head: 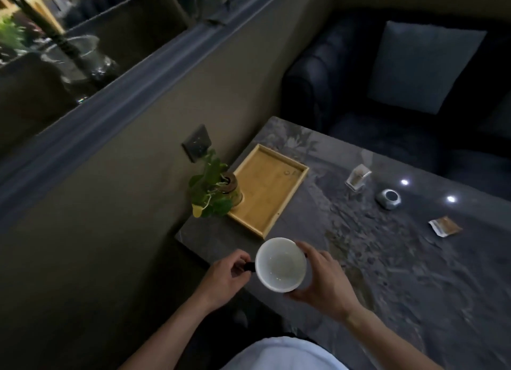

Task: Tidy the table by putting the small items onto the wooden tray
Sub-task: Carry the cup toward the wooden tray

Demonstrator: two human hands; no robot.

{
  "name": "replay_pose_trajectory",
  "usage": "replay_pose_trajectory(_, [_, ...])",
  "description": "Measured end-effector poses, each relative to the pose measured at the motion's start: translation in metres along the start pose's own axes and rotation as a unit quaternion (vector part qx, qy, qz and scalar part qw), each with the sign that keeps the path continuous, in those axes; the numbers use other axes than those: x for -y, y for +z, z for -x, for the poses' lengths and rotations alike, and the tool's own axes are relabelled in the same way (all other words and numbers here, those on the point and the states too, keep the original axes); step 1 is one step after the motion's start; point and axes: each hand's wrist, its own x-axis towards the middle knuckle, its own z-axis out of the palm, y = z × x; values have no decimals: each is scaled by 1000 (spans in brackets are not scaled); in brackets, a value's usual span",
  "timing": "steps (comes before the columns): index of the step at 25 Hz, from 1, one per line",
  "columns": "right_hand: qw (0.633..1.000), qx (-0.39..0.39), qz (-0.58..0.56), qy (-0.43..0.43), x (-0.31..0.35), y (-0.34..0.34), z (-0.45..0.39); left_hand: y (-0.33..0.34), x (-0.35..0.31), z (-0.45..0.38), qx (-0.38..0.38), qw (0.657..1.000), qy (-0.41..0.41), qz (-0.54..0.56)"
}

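Observation:
A white mug (279, 264) with a dark handle is held above the near left corner of the grey table (387, 273). My left hand (225, 275) pinches the handle and my right hand (322, 281) wraps the mug's right side. The wooden tray (272, 192) lies just beyond, by the wall, with a potted plant (214, 190) on its left edge. Further right on the table are a small white holder (358, 177), a round grey dish (388, 198) and a brown sachet (445, 226).
A wall with a dark socket plate (197, 143) runs along the table's left side. A dark sofa with a grey cushion (423, 65) stands behind the table. Two ceiling lights reflect on the tabletop.

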Motion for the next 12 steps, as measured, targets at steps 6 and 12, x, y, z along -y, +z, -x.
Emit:
replay_pose_trajectory(6, [992,-44,14,119,1,34,1,-7,15,-42,76,995,38,-47])
replay_pose_trajectory(12, [973,-84,-6,216,16,76,-3,-20,34,-82,156,981,70,-94])
